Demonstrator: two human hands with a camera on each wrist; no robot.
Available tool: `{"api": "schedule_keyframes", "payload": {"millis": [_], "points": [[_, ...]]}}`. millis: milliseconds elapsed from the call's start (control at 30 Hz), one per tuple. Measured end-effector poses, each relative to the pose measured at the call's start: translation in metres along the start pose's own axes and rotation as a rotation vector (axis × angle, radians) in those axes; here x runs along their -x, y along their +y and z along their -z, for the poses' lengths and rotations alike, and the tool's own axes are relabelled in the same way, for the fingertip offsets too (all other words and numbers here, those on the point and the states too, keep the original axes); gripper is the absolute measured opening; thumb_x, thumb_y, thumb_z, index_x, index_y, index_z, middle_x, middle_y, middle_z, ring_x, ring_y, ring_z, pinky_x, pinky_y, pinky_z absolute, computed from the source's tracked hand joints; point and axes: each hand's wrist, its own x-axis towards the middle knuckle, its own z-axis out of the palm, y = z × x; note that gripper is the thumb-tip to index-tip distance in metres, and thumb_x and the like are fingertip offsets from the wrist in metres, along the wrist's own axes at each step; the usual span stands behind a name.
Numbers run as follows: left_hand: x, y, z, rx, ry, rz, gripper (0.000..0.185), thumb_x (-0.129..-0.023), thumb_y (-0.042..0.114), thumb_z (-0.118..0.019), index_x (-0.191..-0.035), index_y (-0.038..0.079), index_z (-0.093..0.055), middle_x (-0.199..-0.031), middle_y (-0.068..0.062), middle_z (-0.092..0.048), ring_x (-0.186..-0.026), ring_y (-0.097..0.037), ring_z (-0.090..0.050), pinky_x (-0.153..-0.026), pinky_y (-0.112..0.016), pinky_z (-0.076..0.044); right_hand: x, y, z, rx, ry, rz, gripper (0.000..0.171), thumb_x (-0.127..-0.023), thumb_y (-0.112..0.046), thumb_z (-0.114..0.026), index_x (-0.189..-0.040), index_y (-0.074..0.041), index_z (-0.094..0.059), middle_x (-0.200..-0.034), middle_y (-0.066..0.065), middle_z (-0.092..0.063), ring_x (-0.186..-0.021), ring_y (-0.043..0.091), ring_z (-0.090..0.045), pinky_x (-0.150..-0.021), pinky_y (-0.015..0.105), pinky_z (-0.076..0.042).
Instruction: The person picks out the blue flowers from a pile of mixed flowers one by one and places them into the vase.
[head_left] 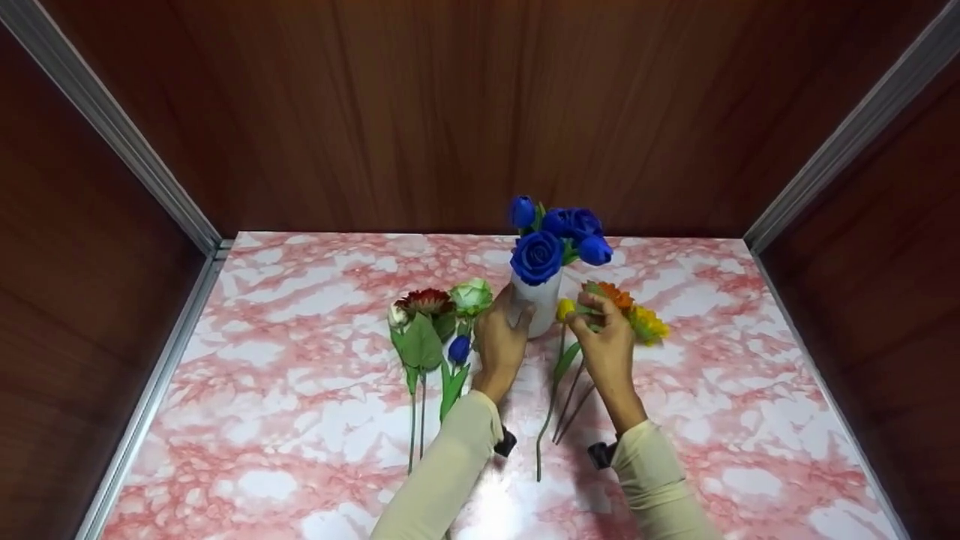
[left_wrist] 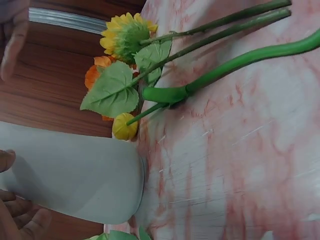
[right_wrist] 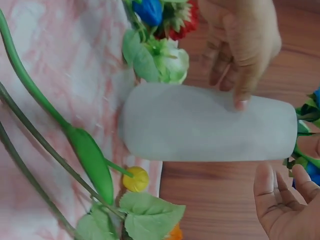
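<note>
A white vase stands upright on the table, holding several blue roses and tulips. My left hand grips the vase from its left side; in the right wrist view the left thumb lies along the vase wall. Just right of the vase is my right hand, fingers loosely bent and holding nothing. In the right wrist view a gap shows between the right hand and the vase. Beneath the right hand lie a yellow tulip, an orange flower and a yellow flower.
Left of the vase lie a dark red flower, a pale green rose, a white flower and a blue tulip, with stems toward me. Wooden panels enclose the pink marbled table at the back and sides.
</note>
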Motion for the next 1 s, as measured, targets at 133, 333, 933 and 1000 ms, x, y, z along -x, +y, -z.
{"api": "schedule_keyframes", "payload": {"millis": [133,333,933,1000], "points": [[0.008,0.005,0.006,-0.033,0.0,0.021,0.039,-0.08,0.019,-0.077,-0.116,0.006,-0.069,-0.105,-0.011,-0.071,-0.096,-0.028,-0.066,-0.079,-0.042,-0.051,0.007,0.005,-0.003,0.007,-0.015,0.026,0.028,-0.084,-0.003,-0.071,-0.111,0.001,-0.066,-0.11,0.015,-0.067,-0.089,0.028,-0.067,-0.071,0.023,-0.05],[0.022,0.01,0.017,-0.021,-0.008,0.054,0.034,-0.079,0.012,-0.075,-0.11,0.001,-0.07,-0.099,-0.015,-0.071,-0.089,-0.032,-0.067,-0.075,-0.043,-0.051,0.023,0.01,-0.008,-0.034,-0.036,0.018,0.023,-0.086,-0.001,-0.068,-0.109,0.003,-0.065,-0.105,0.018,-0.067,-0.088,0.03,-0.065,-0.068,0.02,-0.049],[0.071,0.007,0.053,-0.054,-0.079,0.107,0.033,-0.081,0.006,-0.071,-0.114,0.003,-0.068,-0.113,-0.011,-0.068,-0.101,-0.027,-0.065,-0.084,-0.036,-0.051,0.088,0.024,-0.033,-0.13,-0.094,-0.15,0.028,-0.084,0.0,-0.069,-0.111,0.005,-0.065,-0.109,0.019,-0.067,-0.085,0.024,-0.066,-0.066,0.021,-0.049],[0.077,0.0,0.061,-0.096,-0.094,0.11,0.034,-0.082,0.006,-0.07,-0.116,0.002,-0.067,-0.115,-0.012,-0.067,-0.105,-0.028,-0.063,-0.089,-0.038,-0.048,0.095,0.026,-0.036,-0.136,-0.118,-0.149,0.028,-0.084,0.001,-0.069,-0.11,0.007,-0.064,-0.11,0.021,-0.066,-0.086,0.025,-0.066,-0.067,0.022,-0.05]]}}
